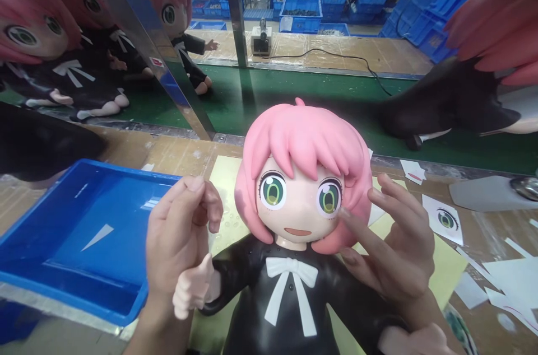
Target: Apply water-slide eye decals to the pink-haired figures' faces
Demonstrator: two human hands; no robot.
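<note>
A large doll figure [286, 299] with pink hair, a black dress and a white bow lies facing me on pale yellow sheets. It has green eye stickers on both sides of its face, and its mouth is orange-brown. My right hand [395, 243] is open, fingers spread, with a fingertip at the cheek just below the eye on the right. Beside the doll's arm on the left, my left hand [180, 226] is raised with its fingers curled and the thumb pressed to them. Whatever may be inside that pinch is hidden. The doll's small fist [191, 290] overlaps my left wrist.
At left is a blue tray [25, 251] holding a white paper scrap. An eye sticker [443, 219], paper scraps and a pale bottle [483, 192] lie at right. Similar dolls [75, 64] sit along a green conveyor [294, 89] behind metal posts. Workers and blue crates are farther back.
</note>
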